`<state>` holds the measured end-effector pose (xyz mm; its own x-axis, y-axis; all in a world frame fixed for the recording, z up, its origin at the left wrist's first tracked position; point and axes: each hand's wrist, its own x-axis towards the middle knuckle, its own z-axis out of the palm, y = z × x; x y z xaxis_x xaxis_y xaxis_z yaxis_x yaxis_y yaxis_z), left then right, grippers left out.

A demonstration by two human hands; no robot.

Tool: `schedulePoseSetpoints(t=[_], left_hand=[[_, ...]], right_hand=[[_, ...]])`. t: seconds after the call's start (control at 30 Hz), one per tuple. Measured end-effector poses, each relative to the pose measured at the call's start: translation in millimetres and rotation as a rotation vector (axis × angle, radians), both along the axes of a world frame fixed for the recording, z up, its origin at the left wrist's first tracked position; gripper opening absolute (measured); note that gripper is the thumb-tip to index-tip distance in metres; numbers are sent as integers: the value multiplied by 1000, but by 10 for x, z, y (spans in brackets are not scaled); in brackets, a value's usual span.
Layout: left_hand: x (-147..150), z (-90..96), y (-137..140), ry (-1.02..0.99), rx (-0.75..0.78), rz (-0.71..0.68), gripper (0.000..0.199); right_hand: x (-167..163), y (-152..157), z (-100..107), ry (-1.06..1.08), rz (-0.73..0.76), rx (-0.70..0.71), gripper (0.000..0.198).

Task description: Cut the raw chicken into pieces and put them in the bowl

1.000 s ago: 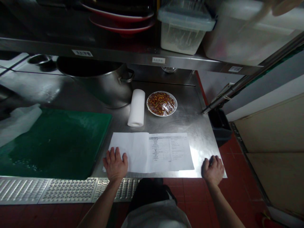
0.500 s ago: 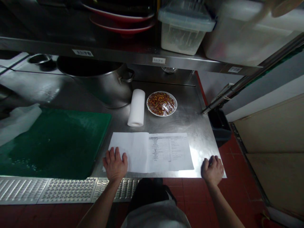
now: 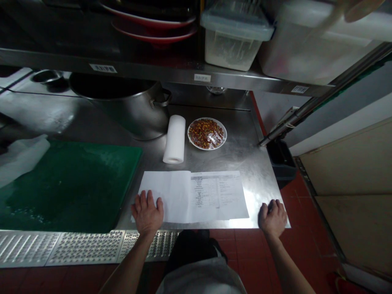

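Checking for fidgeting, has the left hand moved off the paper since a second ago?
No. The left hand still lies flat on the printed sheet's near-left corner.

The table is brushed metal with a dull sheen, brightest by its front right corner. On it lies a matt white paper sheet, printed on its right half. Left of the sheet sits a matt green cutting board, plastic by the look of it. Behind the sheet are a matt white paper roll, a plate under glossy cling film, and a satin metal pot.
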<state>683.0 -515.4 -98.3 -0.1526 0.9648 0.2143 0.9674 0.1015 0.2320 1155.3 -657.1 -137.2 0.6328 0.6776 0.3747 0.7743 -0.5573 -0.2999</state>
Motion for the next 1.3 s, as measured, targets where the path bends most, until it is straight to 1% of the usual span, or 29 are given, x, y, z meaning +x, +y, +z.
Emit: schedulePoseSetpoints(t=[0.13, 0.4, 0.77, 1.3], left_hand=[[4, -6, 1, -16, 4, 1, 61], [9, 9, 3, 4, -8, -1, 61], [21, 10, 2, -24, -5, 8, 61], [19, 13, 7, -15, -6, 5, 61]], right_hand=[[4, -1, 6, -5, 0, -13, 69], [-3, 1, 11, -3, 5, -10, 64], [-18, -2, 24, -20, 5, -6, 64], [-9, -3, 19, -22, 5, -7, 65]])
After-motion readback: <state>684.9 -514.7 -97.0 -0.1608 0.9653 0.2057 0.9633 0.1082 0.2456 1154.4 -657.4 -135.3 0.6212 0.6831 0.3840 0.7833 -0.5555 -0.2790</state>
